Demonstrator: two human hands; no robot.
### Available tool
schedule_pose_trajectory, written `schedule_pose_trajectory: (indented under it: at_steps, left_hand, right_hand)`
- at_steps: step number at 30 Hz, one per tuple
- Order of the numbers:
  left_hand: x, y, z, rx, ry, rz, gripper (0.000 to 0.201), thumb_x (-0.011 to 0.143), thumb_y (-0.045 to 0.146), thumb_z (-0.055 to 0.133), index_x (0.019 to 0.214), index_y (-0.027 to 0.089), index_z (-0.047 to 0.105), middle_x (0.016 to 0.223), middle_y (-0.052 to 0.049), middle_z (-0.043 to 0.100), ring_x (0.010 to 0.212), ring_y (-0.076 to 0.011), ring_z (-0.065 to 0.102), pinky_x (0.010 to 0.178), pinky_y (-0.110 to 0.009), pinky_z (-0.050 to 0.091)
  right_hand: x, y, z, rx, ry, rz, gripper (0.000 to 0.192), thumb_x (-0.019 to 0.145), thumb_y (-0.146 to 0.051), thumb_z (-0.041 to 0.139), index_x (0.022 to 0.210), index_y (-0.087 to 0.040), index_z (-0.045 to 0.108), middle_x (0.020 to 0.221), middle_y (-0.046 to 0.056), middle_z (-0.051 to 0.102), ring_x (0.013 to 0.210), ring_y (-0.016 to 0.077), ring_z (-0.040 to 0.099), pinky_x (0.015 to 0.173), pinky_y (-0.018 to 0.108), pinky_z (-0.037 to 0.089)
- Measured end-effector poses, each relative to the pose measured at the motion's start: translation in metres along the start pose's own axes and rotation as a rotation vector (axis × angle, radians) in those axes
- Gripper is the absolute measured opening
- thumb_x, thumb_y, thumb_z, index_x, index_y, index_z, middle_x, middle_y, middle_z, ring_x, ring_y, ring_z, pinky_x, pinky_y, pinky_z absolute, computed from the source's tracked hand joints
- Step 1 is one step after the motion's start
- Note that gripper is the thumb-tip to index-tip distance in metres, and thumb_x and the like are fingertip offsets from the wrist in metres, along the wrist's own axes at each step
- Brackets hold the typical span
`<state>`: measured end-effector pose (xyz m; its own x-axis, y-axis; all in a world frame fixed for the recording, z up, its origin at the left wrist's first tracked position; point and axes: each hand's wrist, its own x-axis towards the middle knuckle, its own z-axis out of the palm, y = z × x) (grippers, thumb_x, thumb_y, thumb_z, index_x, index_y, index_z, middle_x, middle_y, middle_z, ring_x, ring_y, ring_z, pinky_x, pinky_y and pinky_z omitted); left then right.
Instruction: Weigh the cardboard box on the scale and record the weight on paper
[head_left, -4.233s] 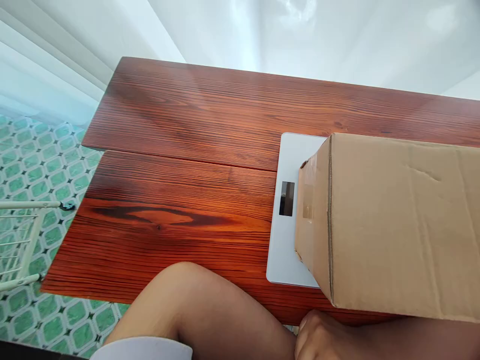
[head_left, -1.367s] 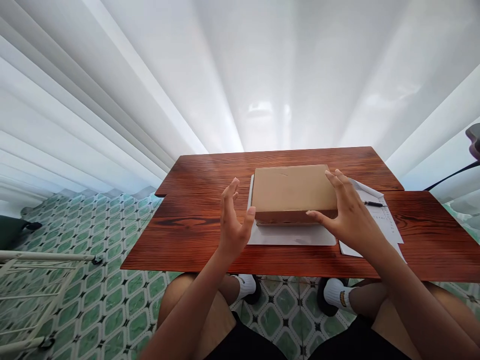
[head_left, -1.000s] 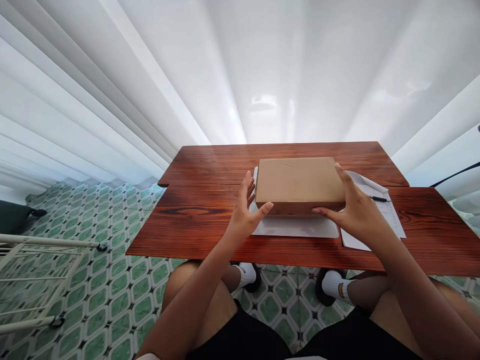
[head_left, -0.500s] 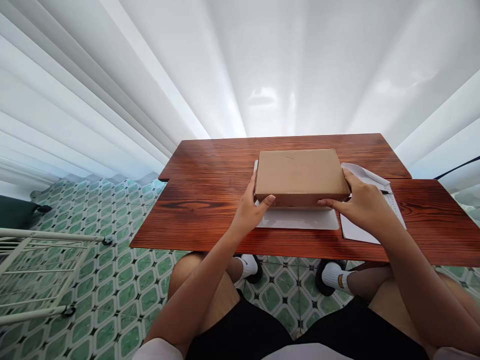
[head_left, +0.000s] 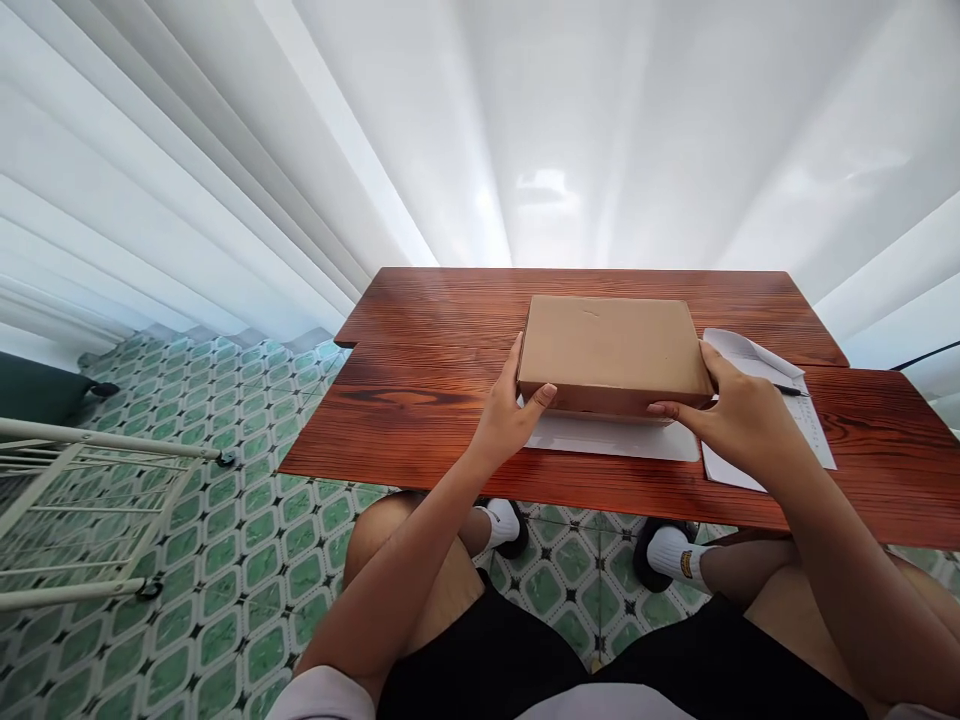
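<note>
A closed brown cardboard box [head_left: 611,345] is held level between my two hands over the table. My left hand [head_left: 508,412] grips its left end, with the thumb on the front face and the fingers along the side. At the right end, my right hand [head_left: 739,400] holds the box the same way, its thumb on the front face. Beneath the box lies a flat white sheet or tray [head_left: 615,437], mostly covered; I cannot tell which it is. Whether the box touches it is hidden.
White papers [head_left: 727,468] with a black pen [head_left: 791,390] lie on the dark red wooden table [head_left: 405,400], right of the box. White curtains [head_left: 465,130] hang behind. A white wire rack [head_left: 97,510] on casters stands on the green tiled floor at left.
The view has turned slightly, so the table and box appear shifted to the right. Both hands keep their hold on the box, with little other visible change.
</note>
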<state>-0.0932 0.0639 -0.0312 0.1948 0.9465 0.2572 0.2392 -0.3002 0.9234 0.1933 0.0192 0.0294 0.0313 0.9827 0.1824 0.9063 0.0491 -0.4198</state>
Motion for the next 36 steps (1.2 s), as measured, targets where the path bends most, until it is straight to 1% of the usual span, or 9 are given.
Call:
schedule_pose_trajectory:
  at_steps: [4,9,14,16,20,24,28,32,36]
  left_hand:
    - [-0.002,0.005,-0.008,-0.047,0.033,0.064,0.090,0.094,0.065,0.061,0.161,0.018,0.024,0.161,-0.015,0.037,0.151,-0.0272,0.032,0.124,-0.042,0.029]
    - [-0.005,0.007,-0.023,-0.063,0.083,0.094,0.086,0.094,0.065,0.060,0.159,0.018,0.029,0.159,-0.016,0.039,0.145,-0.0260,0.042,0.122,-0.040,0.033]
    - [-0.008,0.001,-0.041,-0.035,0.137,0.088,0.086,0.095,0.066,0.058,0.159,0.017,0.030,0.161,-0.017,0.035,0.151,-0.0262,0.033,0.125,-0.041,0.028]
    - [-0.010,-0.002,-0.049,-0.010,0.172,0.095,0.086,0.095,0.067,0.057,0.159,0.018,0.029,0.161,-0.016,0.035,0.151,-0.0269,0.032,0.126,-0.043,0.026]
    - [-0.012,-0.006,-0.069,-0.016,0.234,0.101,0.086,0.094,0.069,0.056,0.159,0.021,0.030,0.161,-0.015,0.037,0.150,-0.0289,0.034,0.125,-0.043,0.029]
    - [-0.015,-0.008,-0.092,-0.057,0.307,0.083,0.090,0.091,0.072,0.059,0.158,0.021,0.030,0.162,-0.015,0.035,0.150,-0.0315,0.033,0.124,-0.044,0.030]
    - [-0.016,-0.013,-0.112,-0.059,0.390,0.104,0.084,0.089,0.071,0.063,0.153,0.021,0.039,0.160,-0.014,0.037,0.149,-0.0303,0.034,0.124,-0.041,0.030]
    - [-0.014,-0.019,-0.126,-0.041,0.523,0.076,0.081,0.089,0.076,0.058,0.148,0.023,0.045,0.157,-0.012,0.042,0.146,-0.0281,0.039,0.122,-0.040,0.035]
    - [-0.011,-0.027,-0.135,-0.069,0.634,0.044,0.076,0.090,0.076,0.056,0.145,0.024,0.049,0.154,-0.009,0.046,0.144,-0.0278,0.042,0.119,-0.038,0.039]
  right_hand:
    - [-0.001,-0.010,0.002,0.022,0.030,0.000,0.091,0.079,-0.072,0.071,0.148,-0.016,0.051,0.088,0.012,0.071,0.074,0.0338,0.066,0.060,0.035,0.045]
    - [0.001,-0.027,0.004,0.079,0.019,-0.008,0.087,0.079,-0.070,0.069,0.149,-0.020,0.052,0.092,0.009,0.072,0.075,0.0316,0.067,0.063,0.035,0.045]
    - [0.008,-0.045,0.012,0.035,0.021,-0.026,0.083,0.079,-0.065,0.072,0.146,-0.020,0.054,0.087,0.009,0.071,0.073,0.0318,0.066,0.061,0.035,0.044]
    - [0.013,-0.054,0.016,0.038,0.022,-0.049,0.081,0.079,-0.061,0.074,0.147,-0.021,0.054,0.090,0.009,0.072,0.075,0.0324,0.066,0.061,0.035,0.045]
    - [0.024,-0.078,0.023,0.071,0.004,-0.086,0.085,0.078,-0.055,0.078,0.151,-0.022,0.050,0.099,0.009,0.074,0.078,0.0318,0.067,0.063,0.036,0.046]
    - [0.038,-0.106,0.034,0.106,-0.019,-0.125,0.081,0.079,-0.050,0.079,0.149,-0.023,0.052,0.096,0.007,0.074,0.077,0.0305,0.066,0.066,0.036,0.045]
    - [0.051,-0.130,0.046,0.160,-0.042,-0.175,0.078,0.078,-0.047,0.079,0.147,-0.020,0.053,0.091,0.006,0.073,0.078,0.0298,0.065,0.067,0.036,0.045]
    - [0.062,-0.148,0.059,0.220,-0.055,-0.210,0.079,0.077,-0.043,0.081,0.147,-0.019,0.053,0.097,0.007,0.074,0.081,0.0291,0.065,0.072,0.037,0.047]
    - [0.070,-0.160,0.073,0.269,-0.047,-0.255,0.077,0.077,-0.040,0.082,0.146,-0.019,0.055,0.100,0.007,0.073,0.079,0.0270,0.064,0.072,0.036,0.047]
